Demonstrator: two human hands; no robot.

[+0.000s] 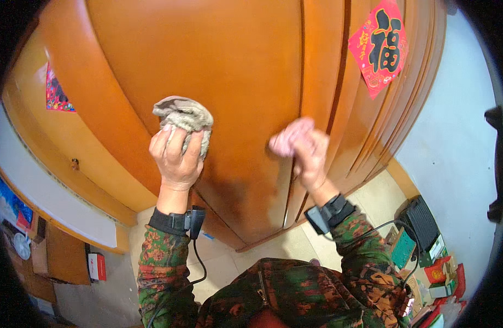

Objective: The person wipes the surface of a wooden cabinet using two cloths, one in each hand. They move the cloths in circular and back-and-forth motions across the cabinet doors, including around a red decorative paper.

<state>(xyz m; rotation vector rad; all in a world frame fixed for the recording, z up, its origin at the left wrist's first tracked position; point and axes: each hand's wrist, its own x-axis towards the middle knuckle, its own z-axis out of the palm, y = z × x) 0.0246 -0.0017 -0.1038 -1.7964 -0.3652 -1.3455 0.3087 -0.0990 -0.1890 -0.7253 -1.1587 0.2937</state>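
My left hand (177,156) is closed on a bunched grey-beige cloth (186,117), pressed to the orange-brown wooden panel (240,71) in front of me. To its right, my right hand (311,156), blurred by motion, grips a crumpled pink cloth (291,136) at the panel's right side, by a dark vertical seam. Both cloths hide parts of the fingertips. Lower down between my hands, the wood has a duller, darker patch.
A red paper decoration (378,49) is stuck on the wood at upper right; another (58,90) hangs at left. Boxes and bags (443,279) lie by the white wall at lower right. Brown cartons (63,251) stand at lower left. Cables run from my wrist straps (332,212).
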